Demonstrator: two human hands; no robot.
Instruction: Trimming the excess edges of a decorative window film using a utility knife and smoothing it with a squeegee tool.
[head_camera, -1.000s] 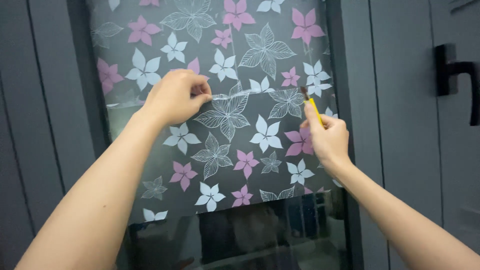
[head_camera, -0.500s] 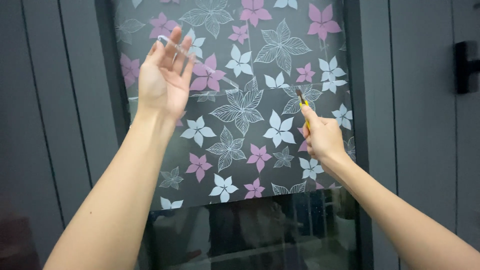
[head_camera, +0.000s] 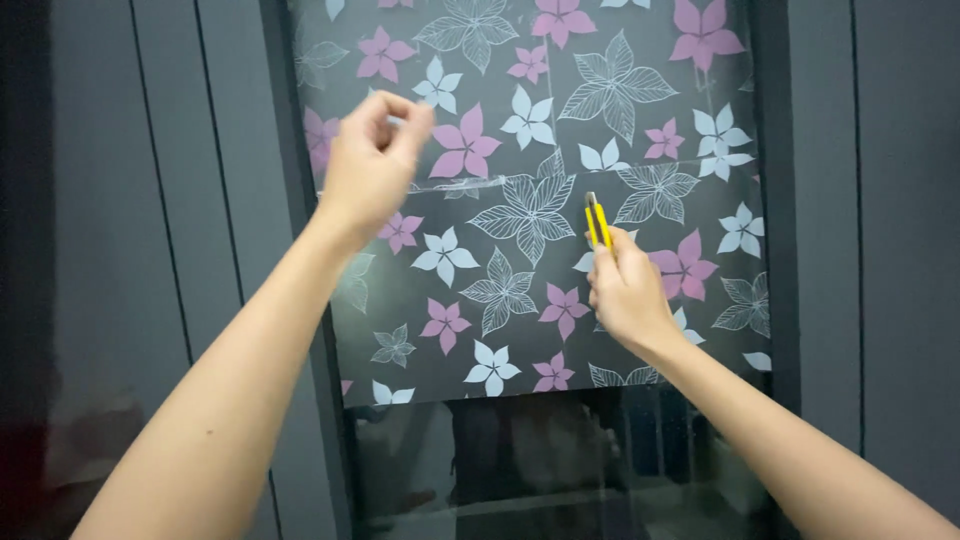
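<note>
1. No container is seen; the work is carried out on a glass pane (head_camera: 540, 460) set in a dark frame (head_camera: 300, 250).
2. A dark flower-patterned film (head_camera: 530, 210), printed with pink, white and outlined blossoms, is spread over the upper part of the pane; its lower edge is seen as a straight line above bare glass.
3. The left hand (head_camera: 368, 165) is raised at the film's left side, fingers curled and thumb pressed to fingertips; a thin clear strip appears to be pinched there, though blur makes this uncertain.
4. The right hand (head_camera: 625, 290) is closed around a yellow utility knife (head_camera: 597, 222), held upright with its tip against the film near the middle right.
5. The two hands are kept well apart, both in front of the film.
6. Grey vertical wall panels (head_camera: 150, 200) are seen on both sides of the frame, and dim reflections are shown in the uncovered glass below.
</note>
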